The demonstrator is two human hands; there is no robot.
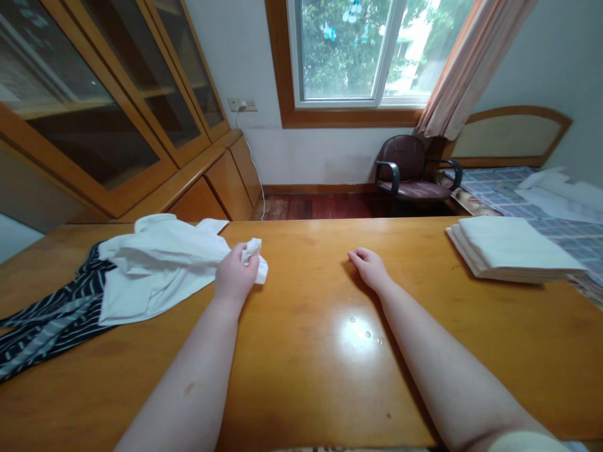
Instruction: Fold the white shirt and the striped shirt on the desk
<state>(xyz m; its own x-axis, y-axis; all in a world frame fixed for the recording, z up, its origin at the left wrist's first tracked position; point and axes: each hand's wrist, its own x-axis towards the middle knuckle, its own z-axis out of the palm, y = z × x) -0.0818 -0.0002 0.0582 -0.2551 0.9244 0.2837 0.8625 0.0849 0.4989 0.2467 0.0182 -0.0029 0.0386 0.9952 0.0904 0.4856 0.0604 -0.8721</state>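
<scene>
My left hand (237,270) is closed round a bunched end of a white shirt (164,263), and crumpled white fabric sticks out past the thumb and fingers. The rest of the shirt lies loosely spread on the wooden table (301,376) to the left. Partly under it is a black garment with white stripes (61,326), trailing toward the left edge. My right hand (370,267) rests on or just over the table with curled fingers, and nothing shows in it.
A stack of folded white cloth (513,248) lies at the table's right. Small clear spots (367,334) dot the tabletop between my arms. Beyond the far edge are a brown armchair (407,166), a bed (509,188) and a glass-fronted wooden cabinet (188,169).
</scene>
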